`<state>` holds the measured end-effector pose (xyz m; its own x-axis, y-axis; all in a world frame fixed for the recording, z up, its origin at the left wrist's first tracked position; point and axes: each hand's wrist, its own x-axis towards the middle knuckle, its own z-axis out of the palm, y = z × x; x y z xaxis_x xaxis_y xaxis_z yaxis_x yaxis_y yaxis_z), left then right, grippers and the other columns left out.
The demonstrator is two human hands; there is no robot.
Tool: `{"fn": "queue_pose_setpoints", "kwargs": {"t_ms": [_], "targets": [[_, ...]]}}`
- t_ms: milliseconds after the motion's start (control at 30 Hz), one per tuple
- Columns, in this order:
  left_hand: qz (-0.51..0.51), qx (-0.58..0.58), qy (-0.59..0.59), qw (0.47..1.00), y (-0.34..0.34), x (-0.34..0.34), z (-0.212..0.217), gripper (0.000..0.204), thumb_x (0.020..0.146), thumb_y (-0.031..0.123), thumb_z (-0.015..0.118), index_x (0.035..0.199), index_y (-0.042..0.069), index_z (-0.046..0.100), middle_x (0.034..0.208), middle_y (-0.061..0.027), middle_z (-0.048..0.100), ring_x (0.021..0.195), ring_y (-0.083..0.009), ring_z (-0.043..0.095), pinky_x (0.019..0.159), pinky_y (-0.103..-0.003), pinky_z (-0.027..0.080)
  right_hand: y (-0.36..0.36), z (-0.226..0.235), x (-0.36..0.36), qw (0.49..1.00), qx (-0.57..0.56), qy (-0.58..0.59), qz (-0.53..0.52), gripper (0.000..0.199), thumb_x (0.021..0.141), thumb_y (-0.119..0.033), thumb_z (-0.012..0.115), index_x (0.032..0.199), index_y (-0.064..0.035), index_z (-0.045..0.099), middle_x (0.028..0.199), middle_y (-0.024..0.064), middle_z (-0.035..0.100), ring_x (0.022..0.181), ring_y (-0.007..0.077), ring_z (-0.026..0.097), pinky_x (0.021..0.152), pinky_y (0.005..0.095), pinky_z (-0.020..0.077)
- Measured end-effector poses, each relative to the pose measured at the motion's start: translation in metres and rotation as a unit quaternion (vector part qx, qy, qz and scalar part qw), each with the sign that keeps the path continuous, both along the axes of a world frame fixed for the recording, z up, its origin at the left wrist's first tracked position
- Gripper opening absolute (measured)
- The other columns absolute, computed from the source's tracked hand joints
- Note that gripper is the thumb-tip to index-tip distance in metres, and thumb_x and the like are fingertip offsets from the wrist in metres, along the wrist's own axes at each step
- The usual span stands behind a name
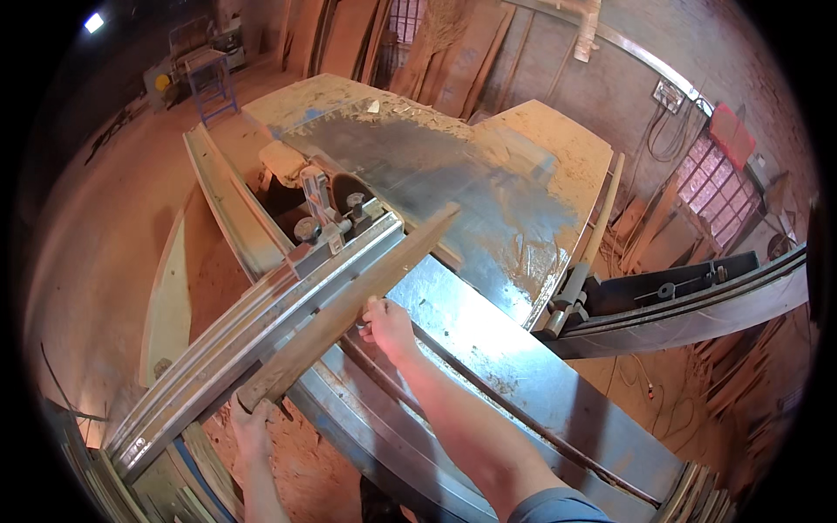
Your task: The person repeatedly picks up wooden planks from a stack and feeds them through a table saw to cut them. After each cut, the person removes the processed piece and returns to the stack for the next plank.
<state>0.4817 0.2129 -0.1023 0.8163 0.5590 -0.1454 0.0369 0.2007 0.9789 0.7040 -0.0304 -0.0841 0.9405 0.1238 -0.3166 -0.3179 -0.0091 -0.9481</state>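
Note:
A long brown wooden board (349,307) lies at a slant along the aluminium fence (253,342) of a table saw. The far end of the board reaches over the metal saw table (436,166). At the near end, the fingers of my left hand (253,427) are wrapped around the wood. My right hand (390,328) grips the board's right edge about midway, its fingers curled and thumb against the wood. Beneath the right forearm runs the shiny sliding table (506,349) with its long groove.
A clamp-like stop with black knobs (307,229) sits on the fence. Sawdust covers the far wooden tabletop (558,131). A curved-looking rail (680,327) juts out at right. Stacked wood strips (697,497) stand at the lower right. Boards (462,61) lean on the back wall.

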Motion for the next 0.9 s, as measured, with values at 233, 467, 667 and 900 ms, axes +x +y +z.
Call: {"fn": "queue_pose_setpoints", "kwargs": {"t_ms": [233, 467, 667, 900], "targets": [[0.01, 0.018, 0.037, 0.999, -0.007, -0.002, 0.02, 0.045, 0.09, 0.002, 0.068, 0.13, 0.002, 0.049, 0.098, -0.0062, 0.062, 0.074, -0.0146, 0.058, 0.065, -0.029, 0.05, 0.001, 0.004, 0.001, 0.998, -0.054, -0.019, 0.003, 0.044, 0.101, -0.038, 0.052, 0.094, 0.0044, 0.059, 0.086, 0.0124, 0.066, 0.064, 0.0177, 0.068, 0.057, 0.0299, 0.0579], [0.023, 0.141, 0.017, 0.99, -0.007, -0.006, 0.012, 0.046, 0.087, -0.006, 0.064, 0.13, 0.003, 0.048, 0.103, -0.0048, 0.06, 0.082, -0.0121, 0.057, 0.069, -0.027, 0.05, 0.001, -0.003, 0.003, 1.0, -0.009, -0.008, 0.0, 0.045, 0.102, -0.037, 0.047, 0.101, 0.0062, 0.062, 0.088, 0.0127, 0.066, 0.064, 0.0193, 0.067, 0.058, 0.0322, 0.0581], [0.008, 0.115, -0.035, 0.993, -0.005, -0.008, 0.001, 0.044, 0.088, -0.005, 0.065, 0.128, 0.004, 0.05, 0.1, -0.0044, 0.06, 0.078, -0.0113, 0.057, 0.066, -0.027, 0.049, 0.0, 0.0, 0.002, 1.0, 0.01, 0.01, 0.0, 0.043, 0.102, -0.035, 0.047, 0.101, 0.0054, 0.062, 0.088, 0.0123, 0.066, 0.065, 0.0195, 0.068, 0.059, 0.0321, 0.0582], [0.022, -0.104, 0.117, 0.987, 0.007, 0.003, 0.025, 0.041, 0.097, 0.03, 0.063, 0.129, 0.005, 0.054, 0.081, -0.0063, 0.061, 0.06, -0.0155, 0.058, 0.049, -0.027, 0.042, 0.003, 0.005, 0.005, 0.999, -0.048, -0.013, 0.015, 0.04, 0.101, -0.036, 0.052, 0.097, 0.0036, 0.059, 0.082, 0.012, 0.066, 0.058, 0.0188, 0.067, 0.057, 0.0304, 0.058]]}}
